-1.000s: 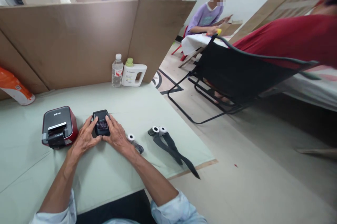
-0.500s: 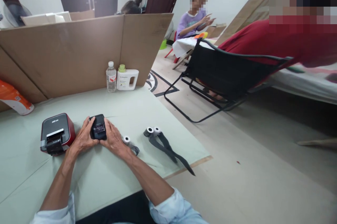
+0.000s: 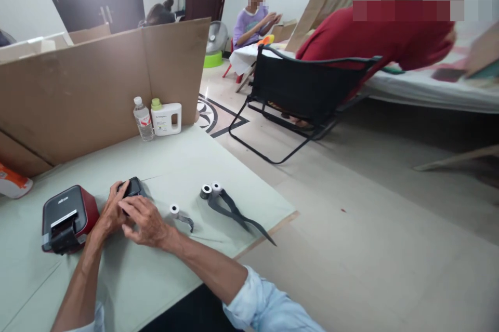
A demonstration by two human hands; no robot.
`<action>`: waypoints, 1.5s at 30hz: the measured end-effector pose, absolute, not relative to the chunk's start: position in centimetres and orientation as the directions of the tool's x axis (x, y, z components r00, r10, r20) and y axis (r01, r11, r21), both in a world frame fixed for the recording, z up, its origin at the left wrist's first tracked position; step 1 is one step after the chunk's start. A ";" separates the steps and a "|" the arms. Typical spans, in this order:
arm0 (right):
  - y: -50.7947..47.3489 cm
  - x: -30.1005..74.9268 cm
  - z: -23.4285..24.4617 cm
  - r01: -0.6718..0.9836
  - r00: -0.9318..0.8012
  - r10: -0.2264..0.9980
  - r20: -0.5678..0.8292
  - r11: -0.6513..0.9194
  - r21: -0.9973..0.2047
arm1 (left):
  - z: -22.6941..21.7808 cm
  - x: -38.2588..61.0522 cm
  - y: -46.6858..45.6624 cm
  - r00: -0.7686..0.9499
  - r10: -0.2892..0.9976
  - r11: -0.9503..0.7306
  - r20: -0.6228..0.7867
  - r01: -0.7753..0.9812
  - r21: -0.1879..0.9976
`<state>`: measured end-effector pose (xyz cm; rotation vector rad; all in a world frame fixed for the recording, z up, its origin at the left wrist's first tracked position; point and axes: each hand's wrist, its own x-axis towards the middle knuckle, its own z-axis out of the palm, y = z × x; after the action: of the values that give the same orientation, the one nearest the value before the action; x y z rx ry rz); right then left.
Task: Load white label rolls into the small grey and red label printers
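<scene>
On the green-covered table, my left hand (image 3: 112, 211) grips a small black printer (image 3: 135, 185), a box-like device, from its left side. My right hand (image 3: 146, 222) is in front of its near side, fingers bent and apart, tips close to my left thumb. The right hand covers much of the device's near face, so any contact there is hidden. Left of my hands stands a larger black and red printer (image 3: 70, 217) with dark film at its front slot. To the right lie a small white-cored roll (image 3: 175, 211) and two rolls (image 3: 210, 189) with long dark tails.
A cardboard panel (image 3: 97, 82) closes off the table's far side. Before it stand a water bottle (image 3: 143, 120) and a white jug (image 3: 167, 119); an orange and white container (image 3: 13, 181) is at left. Beyond the right edge are a black folding chair (image 3: 307, 85) and two people.
My right hand has left the right side of the small printer and come round to its near side. My left hand still holds it. The view has swung right.
</scene>
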<state>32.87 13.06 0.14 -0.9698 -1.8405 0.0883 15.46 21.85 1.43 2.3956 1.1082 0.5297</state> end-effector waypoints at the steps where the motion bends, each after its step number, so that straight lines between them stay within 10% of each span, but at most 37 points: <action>1: 13.0 32.6 0.2 0.578 -0.178 0.638 0.749 0.684 -0.445 | 1.4 15.4 21.9 0.595 0.791 -0.564 0.141 0.621 0.544; 22: 12.9 30.8 0.6 0.567 -0.239 0.439 0.866 0.787 -0.242 | 3.4 22.9 25.0 0.597 0.749 -0.655 0.288 0.598 0.462; 45: 12.3 32.1 1.4 0.548 -0.110 0.429 0.897 0.778 -0.305 | 1.8 25.3 26.2 0.649 0.717 -0.673 0.253 0.553 0.491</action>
<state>32.13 12.35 1.38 -0.7683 -1.7365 -0.1205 25.33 26.18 1.85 2.4981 1.0054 0.6146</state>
